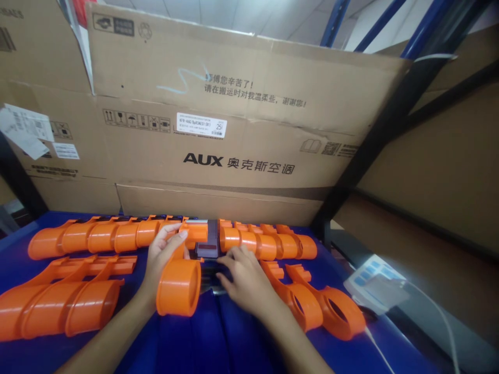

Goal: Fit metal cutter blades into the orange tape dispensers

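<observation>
My left hand (pixel 163 259) is closed around an orange plastic part (pixel 179 288), gripping its narrow arm with thumb and fingers. The part has a wide ring at its lower end and a block-like head on top, with a silvery strip along the head's upper edge. To the right, my right hand (pixel 247 280) reaches low over some dark, shiny pieces (pixel 210 272) in the middle of the blue surface. Its thumb and forefinger are apart; the other fingers are partly hidden. Behind both hands stands a dark grey box-like item (pixel 210 239).
Similar orange parts (pixel 103 239) stand in rows at the back, with more at front left (pixel 70 306) and front right (pixel 331 306). A large cardboard sheet (pixel 234 182) walls off the rear. At right, a white device with blue keys (pixel 374 280) trails a cable near a black post (pixel 351 161).
</observation>
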{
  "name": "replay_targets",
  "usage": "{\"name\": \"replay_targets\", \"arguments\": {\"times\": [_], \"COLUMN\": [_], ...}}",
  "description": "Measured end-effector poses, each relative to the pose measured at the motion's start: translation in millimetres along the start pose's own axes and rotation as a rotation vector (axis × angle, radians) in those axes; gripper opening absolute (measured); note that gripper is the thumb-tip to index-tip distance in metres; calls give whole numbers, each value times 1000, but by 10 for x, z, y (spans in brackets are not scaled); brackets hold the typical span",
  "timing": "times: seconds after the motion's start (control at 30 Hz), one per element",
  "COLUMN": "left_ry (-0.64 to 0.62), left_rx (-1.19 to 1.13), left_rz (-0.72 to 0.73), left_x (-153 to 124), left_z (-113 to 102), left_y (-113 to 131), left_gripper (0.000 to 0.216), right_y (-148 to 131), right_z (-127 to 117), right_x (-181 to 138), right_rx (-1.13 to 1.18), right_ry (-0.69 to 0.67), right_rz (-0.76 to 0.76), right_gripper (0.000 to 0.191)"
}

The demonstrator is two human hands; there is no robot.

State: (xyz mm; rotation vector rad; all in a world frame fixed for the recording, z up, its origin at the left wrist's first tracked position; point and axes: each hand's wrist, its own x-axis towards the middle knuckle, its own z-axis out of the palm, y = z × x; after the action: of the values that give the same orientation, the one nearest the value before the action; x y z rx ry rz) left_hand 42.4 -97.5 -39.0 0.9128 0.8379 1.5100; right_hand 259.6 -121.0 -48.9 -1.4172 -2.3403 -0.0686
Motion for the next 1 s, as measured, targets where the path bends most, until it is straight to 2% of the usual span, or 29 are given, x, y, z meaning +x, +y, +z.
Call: {"name": "replay_targets", "arguments": {"times": [0.2,0.5,0.67,0.8,0.9,1.0], "left_ry": [-46,-95,-94,-81,-72,-93], "left_rx": [42,60,55,59,52,60], "left_rz": [-14,-1,-3,7,16,31], "left_x": [-73,-54,-52,-58,-63,-78], "left_z": [57,65,67,84,107,131], "left_y": [-2,-74,-88,-93,-100,-112], "left_gripper": [49,54,55,55,51,49], "right_y": [-65,-118,-87,-66,-65,-90], "right_z": [95,110,73,-64,-188,-249], "right_x": [8,44,79,85,65,48], "right_rx": [-105,-60,134,328,367,373], "right_ry": [-49,-25,158,406,629,718], "right_rz": [-2,10,154,255,265,226], "right_gripper": [21,9,5,6,9,10]}}
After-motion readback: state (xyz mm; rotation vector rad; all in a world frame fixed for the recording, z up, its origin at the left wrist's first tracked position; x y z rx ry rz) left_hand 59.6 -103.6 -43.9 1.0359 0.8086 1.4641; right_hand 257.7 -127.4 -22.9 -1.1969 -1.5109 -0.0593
